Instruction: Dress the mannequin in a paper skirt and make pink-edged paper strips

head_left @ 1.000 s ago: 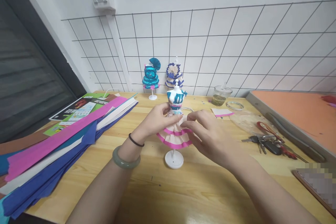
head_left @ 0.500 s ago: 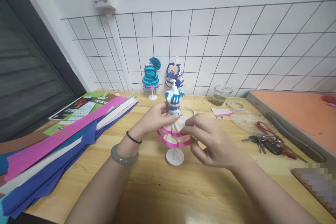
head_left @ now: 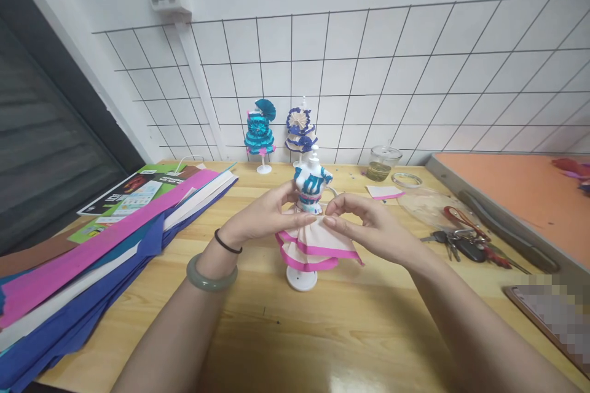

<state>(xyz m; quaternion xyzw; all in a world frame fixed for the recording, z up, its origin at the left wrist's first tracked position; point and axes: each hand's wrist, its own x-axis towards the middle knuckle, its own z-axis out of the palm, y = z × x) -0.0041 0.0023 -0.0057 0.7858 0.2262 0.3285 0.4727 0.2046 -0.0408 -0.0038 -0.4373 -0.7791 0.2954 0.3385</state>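
A small white dress form (head_left: 312, 175) with a blue-and-white striped bodice stands on a round white base (head_left: 302, 278), its top tilted a little to the right. Around its lower half hangs a layered cream paper skirt (head_left: 304, 252) with pink edging. My left hand (head_left: 281, 212) is closed round the waist, the thumb pressing the top of the skirt and the other fingers hidden behind the form. Just beside that thumb, my right hand (head_left: 364, 221) pinches the upper edge of the cream paper, whose pink-edged corner sticks out below the hand.
Behind stand a teal dress form (head_left: 259, 132) and a cream-and-navy one (head_left: 299, 129). Coloured paper strips (head_left: 138, 245) cover the left side. On the right are a glass cup (head_left: 382, 163), a tape roll (head_left: 406, 180), a paper scrap (head_left: 385, 192), keys (head_left: 468, 245) and an orange board (head_left: 507, 190).
My right hand has closed on the skirt paper and moved in beside my left thumb. The paper now flares out to the right, and the form's top leans further right.
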